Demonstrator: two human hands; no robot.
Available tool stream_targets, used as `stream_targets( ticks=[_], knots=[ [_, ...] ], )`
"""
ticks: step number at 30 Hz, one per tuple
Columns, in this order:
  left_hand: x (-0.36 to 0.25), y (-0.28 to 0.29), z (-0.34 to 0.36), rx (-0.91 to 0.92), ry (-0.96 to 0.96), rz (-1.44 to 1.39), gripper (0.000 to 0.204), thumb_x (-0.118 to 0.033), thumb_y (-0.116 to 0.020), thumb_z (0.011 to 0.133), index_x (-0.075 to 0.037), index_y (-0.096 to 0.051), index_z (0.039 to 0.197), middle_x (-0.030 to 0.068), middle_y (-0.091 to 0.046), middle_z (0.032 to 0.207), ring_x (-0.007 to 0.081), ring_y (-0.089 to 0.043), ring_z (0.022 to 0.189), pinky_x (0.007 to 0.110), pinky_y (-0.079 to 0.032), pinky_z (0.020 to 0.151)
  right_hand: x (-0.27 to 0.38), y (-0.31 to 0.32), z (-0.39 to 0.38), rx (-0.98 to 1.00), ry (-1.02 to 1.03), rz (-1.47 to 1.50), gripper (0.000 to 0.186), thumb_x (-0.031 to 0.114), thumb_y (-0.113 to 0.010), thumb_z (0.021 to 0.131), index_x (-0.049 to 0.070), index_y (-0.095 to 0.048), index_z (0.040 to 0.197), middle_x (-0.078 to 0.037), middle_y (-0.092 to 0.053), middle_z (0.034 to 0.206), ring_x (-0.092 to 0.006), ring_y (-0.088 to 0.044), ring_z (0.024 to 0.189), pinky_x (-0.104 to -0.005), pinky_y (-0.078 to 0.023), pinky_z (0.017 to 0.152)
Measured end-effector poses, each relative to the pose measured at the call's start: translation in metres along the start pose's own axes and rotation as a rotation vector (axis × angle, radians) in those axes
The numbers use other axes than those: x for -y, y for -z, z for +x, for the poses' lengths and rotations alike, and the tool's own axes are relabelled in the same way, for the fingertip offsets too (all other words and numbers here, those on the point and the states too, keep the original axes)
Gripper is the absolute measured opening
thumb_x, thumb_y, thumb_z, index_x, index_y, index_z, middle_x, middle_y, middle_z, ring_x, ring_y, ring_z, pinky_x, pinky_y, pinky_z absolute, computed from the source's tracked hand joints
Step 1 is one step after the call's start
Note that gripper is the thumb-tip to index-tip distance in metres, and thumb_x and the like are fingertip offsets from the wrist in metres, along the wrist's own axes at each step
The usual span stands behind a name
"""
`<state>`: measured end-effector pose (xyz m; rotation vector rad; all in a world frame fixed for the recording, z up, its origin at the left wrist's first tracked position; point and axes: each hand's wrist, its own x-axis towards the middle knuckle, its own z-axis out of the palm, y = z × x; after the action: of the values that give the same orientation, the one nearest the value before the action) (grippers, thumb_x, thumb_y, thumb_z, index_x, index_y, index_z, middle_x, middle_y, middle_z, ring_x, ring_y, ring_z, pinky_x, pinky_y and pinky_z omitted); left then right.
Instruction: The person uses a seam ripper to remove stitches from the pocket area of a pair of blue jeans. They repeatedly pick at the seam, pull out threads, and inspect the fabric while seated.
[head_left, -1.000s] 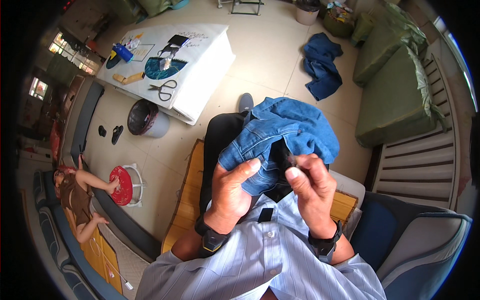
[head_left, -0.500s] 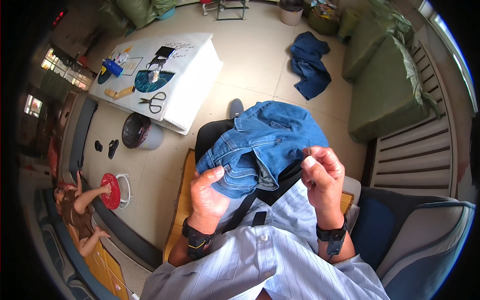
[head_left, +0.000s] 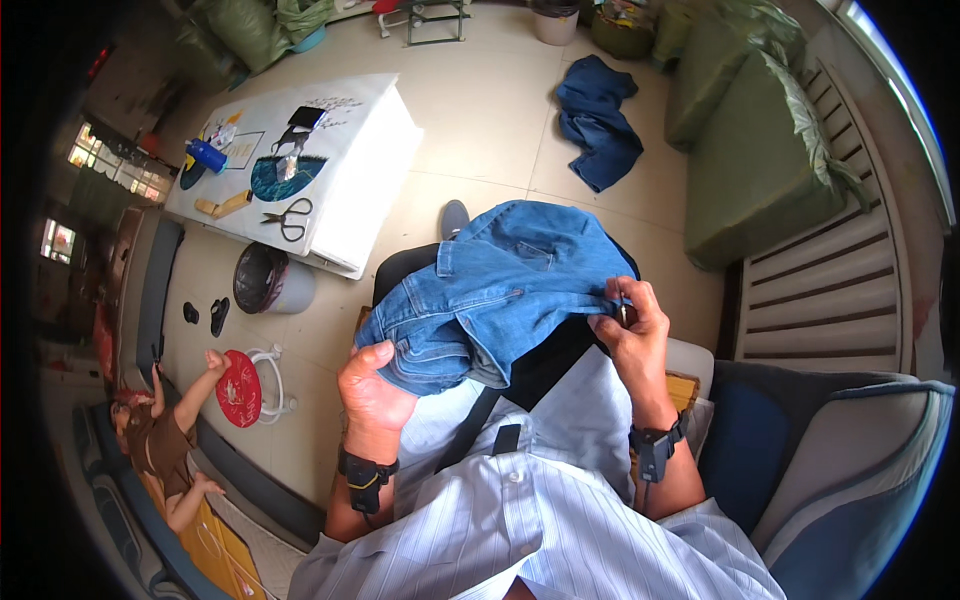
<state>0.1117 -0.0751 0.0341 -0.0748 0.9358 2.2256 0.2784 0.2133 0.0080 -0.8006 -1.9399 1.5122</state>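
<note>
A pair of blue jeans (head_left: 500, 280) lies bunched across my lap, its waistband and a pocket turned toward my left side. My left hand (head_left: 375, 388) grips the jeans at their near left edge, thumb on top and the fingers hidden beneath the cloth. At the right edge of the denim, my right hand (head_left: 635, 325) is closed, with its thumb and fingers round a small dark, shiny metal thing whose kind I cannot make out. That thing touches or nearly touches the cloth.
Another pair of jeans (head_left: 598, 120) lies on the floor ahead. At the left stands a white table (head_left: 350, 200) bearing scissors (head_left: 290, 218) and a blue bottle (head_left: 207, 156), beside a bin (head_left: 290, 285) and red stool (head_left: 238, 388). A person (head_left: 165, 440) reclines far left. Green-covered bundles (head_left: 760, 170) stand right.
The jeans have shifted left and spread wider between my hands. My left hand has moved left and slightly down with the cloth. The metal thing in my right hand now shows.
</note>
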Motion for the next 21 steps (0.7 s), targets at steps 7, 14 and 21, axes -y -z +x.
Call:
stream_targets(
  ticks=[7,14,21],
  knots=[
    [-0.015,-0.009,0.009,0.129,-0.041,-0.011,0.074,-0.006,-0.071,0.076,0.007,-0.05,0.146,0.021,-0.063,0.142,0.0365,-0.06,0.132,0.052,-0.043,0.119,-0.034,0.009,0.003,0.007,0.19,-0.261,0.047,-0.017,-0.067,0.071,0.0,-0.067,0.114,-0.007,-0.061,0.104,-0.0198,-0.062,0.095,-0.0301,-0.05,0.086],
    [0.025,0.034,0.004,0.176,-0.06,0.476,0.079,0.004,-0.072,0.081,-0.001,-0.046,0.155,0.0116,-0.057,0.151,0.0275,-0.054,0.14,0.044,-0.039,0.121,-0.04,0.015,0.02,-0.063,0.045,0.056,0.008,-0.005,-0.069,0.096,-0.001,-0.064,0.101,0.007,-0.054,0.086,-0.0056,-0.048,0.079,-0.0229,-0.044,0.07],
    [0.048,0.024,0.005,0.065,0.043,0.653,0.05,-0.022,-0.07,0.103,0.0,-0.056,0.146,0.0089,-0.064,0.14,0.0209,-0.063,0.125,0.039,-0.048,0.112,-0.002,0.04,0.053,-0.118,0.141,0.183,0.001,0.007,-0.066,0.103,0.006,-0.067,0.104,0.009,-0.056,0.082,-0.001,-0.046,0.069,-0.0189,-0.037,0.058]
  ],
)
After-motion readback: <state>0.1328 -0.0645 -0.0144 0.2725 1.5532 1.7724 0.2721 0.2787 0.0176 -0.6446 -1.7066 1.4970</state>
